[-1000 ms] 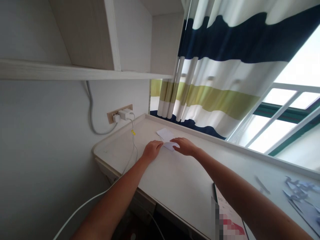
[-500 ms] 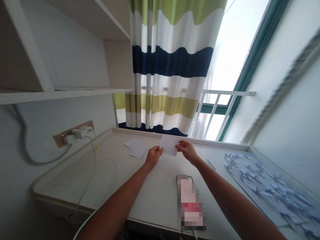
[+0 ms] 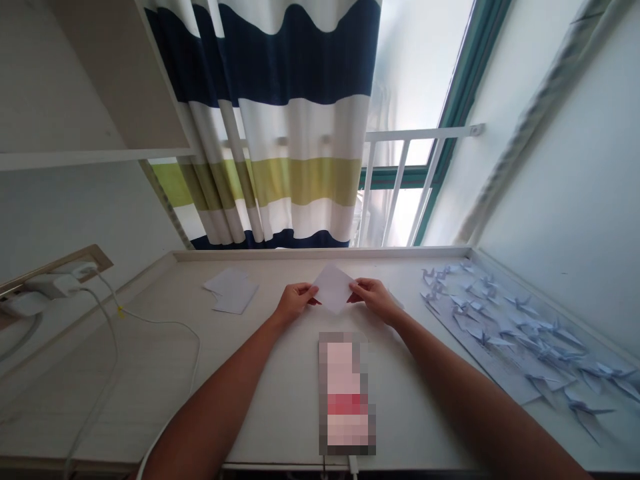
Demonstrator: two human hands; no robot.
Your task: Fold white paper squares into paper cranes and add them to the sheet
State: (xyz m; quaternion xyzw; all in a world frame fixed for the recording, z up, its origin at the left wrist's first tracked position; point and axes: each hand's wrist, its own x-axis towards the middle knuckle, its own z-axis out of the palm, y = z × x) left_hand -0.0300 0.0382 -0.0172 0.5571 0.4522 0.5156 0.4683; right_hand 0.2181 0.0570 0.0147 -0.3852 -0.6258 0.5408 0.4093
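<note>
A square sheet of white paper (image 3: 333, 287) is held up over the desk, turned so that one corner points towards me. My left hand (image 3: 297, 301) pinches its left corner between thumb and fingers. On the opposite corner, my right hand (image 3: 373, 298) has a like pinch. More white paper sheets (image 3: 235, 291) lie overlapping on the desk, left of my left hand. Several folded paper cranes (image 3: 485, 337) spread over the right side, many of them on a flat sheet or board. Part of a pale, thin item (image 3: 396, 299) shows behind my right hand; its kind is unclear.
A blurred-out device (image 3: 345, 393) with a cable lies on the desk (image 3: 280, 400) in front of me. White charging cables (image 3: 195, 340) run from wall plugs (image 3: 55, 285) at the left. A raised rim (image 3: 300, 253) edges the desk's back, before a striped curtain (image 3: 305, 133) and window railing (image 3: 400, 173).
The sheet has been turned from edge-on square to a diamond, and both hands now grip opposite corners. My view has tilted down and shifted right.
</note>
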